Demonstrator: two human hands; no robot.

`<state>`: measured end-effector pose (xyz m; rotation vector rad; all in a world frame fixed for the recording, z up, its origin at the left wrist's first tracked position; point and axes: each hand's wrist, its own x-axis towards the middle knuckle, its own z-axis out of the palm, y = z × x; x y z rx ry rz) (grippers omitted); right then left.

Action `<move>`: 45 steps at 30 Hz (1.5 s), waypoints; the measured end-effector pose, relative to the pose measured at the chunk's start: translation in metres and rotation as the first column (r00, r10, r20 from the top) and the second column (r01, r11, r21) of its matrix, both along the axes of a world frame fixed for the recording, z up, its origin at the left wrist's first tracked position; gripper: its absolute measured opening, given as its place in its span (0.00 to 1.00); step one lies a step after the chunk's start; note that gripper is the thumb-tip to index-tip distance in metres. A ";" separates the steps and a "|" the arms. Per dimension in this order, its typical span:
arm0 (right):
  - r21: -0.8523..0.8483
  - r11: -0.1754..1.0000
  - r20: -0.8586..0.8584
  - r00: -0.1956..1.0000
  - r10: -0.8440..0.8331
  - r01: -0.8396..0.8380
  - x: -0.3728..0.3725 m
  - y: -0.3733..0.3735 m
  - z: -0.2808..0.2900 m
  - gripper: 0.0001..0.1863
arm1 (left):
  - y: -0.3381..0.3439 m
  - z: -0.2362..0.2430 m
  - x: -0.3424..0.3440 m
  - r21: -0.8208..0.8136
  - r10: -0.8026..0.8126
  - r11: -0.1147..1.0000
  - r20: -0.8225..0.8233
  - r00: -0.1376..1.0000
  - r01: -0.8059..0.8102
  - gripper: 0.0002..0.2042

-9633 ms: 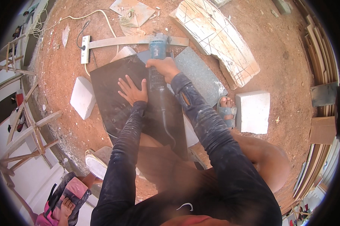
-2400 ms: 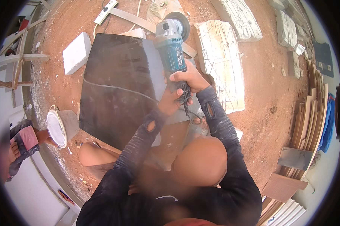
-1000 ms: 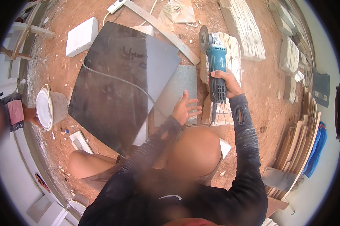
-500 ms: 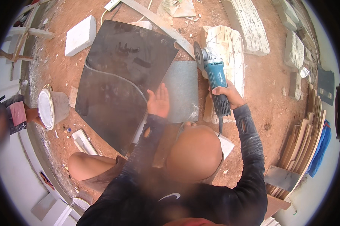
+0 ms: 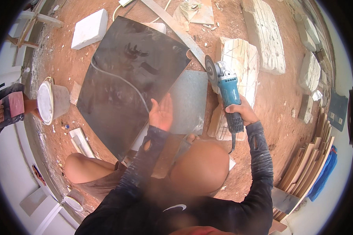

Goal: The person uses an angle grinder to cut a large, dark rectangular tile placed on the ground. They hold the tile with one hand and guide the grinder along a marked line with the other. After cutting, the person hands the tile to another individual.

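My right hand (image 5: 243,111) is wrapped round the black rear body of a teal angle grinder (image 5: 229,92). The grinder's round disc (image 5: 211,68) points away from me, and its cord hangs from the near end. It is held up in front of a pale block with dark lines (image 5: 239,62). With fingers stretched out and palm up, my left hand (image 5: 161,114) is empty. It appears beside the right edge of a large dark polished slab (image 5: 114,94), near a grey sheet (image 5: 190,98) partly under the slab. A curved grey line crosses the slab; I cannot tell whether it is a cord or a reflection.
A white block (image 5: 89,29) lies at the far left, a lidded bucket (image 5: 57,101) nearer. A person's arm (image 5: 29,105) shows at the left edge. A long metal bar (image 5: 172,27) runs behind the slab. Pale beams (image 5: 264,37) and stacked boards (image 5: 305,164) lie on the right.
The whole view has shifted slightly. The grinder in my right hand shows a little lower and further right. My left hand stays open beside the slab.
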<state>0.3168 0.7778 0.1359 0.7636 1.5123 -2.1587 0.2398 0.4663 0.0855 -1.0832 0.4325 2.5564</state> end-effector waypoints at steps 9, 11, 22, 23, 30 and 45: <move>0.104 0.982 0.019 0.988 0.156 -0.157 -0.035 0.015 0.019 0.32 | -0.007 0.009 0.005 -0.065 0.002 0.998 0.056 0.998 0.002 0.32; 0.081 0.982 0.027 0.985 0.170 -0.172 -0.040 0.013 0.020 0.32 | -0.007 0.009 0.005 -0.061 0.003 0.998 0.063 0.998 0.001 0.31; 0.124 0.949 0.062 0.956 0.286 -0.291 -0.061 0.024 0.022 0.35 | -0.012 0.010 0.008 -0.102 -0.031 0.994 0.080 0.996 0.039 0.30; 0.129 0.943 0.063 0.951 0.302 -0.308 -0.060 0.027 0.019 0.35 | -0.015 0.010 0.011 -0.104 -0.035 0.994 0.088 0.995 0.044 0.30; 0.098 0.898 0.184 0.894 0.408 -0.430 -0.053 0.050 0.027 0.42 | -0.033 0.014 0.041 -0.145 -0.029 0.988 0.182 0.983 0.056 0.28; 0.085 0.715 0.253 0.709 0.659 -0.694 -0.076 0.092 0.018 0.44 | -0.024 0.021 0.050 -0.189 0.019 0.982 0.220 0.975 0.023 0.29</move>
